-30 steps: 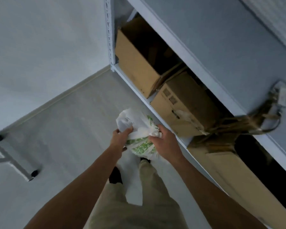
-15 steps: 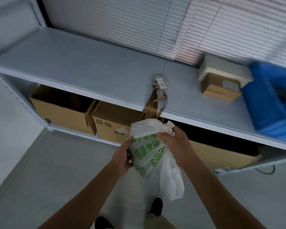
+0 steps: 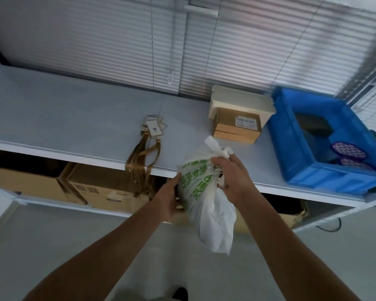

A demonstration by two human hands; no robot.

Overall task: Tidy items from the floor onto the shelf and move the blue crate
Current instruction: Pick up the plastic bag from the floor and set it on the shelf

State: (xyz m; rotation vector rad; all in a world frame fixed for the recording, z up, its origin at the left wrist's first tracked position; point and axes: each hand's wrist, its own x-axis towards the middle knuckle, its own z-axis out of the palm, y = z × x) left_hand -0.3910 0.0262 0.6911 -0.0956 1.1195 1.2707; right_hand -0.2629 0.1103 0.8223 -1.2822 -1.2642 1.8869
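A white plastic bag [image 3: 206, 192] with green print hangs in front of the shelf's front edge. My right hand [image 3: 232, 172] grips its knotted top. My left hand [image 3: 169, 196] presses against the bag's left side. The grey shelf [image 3: 74, 118] stretches across the view at about hand height. A blue crate [image 3: 326, 140] stands on the shelf at the right, holding dark items and purple patterned discs.
A small cardboard box [image 3: 237, 127] under a cream lid sits on the shelf left of the crate. Brown lanyards with badges [image 3: 146, 146] hang over the shelf edge. Cardboard boxes [image 3: 100, 187] fill the lower shelf. Window blinds are behind. Grey floor lies below.
I have turned from the floor and shelf end toward the shelf front, and the bag has risen to the shelf's edge in both hands. The crate has come fully into view.
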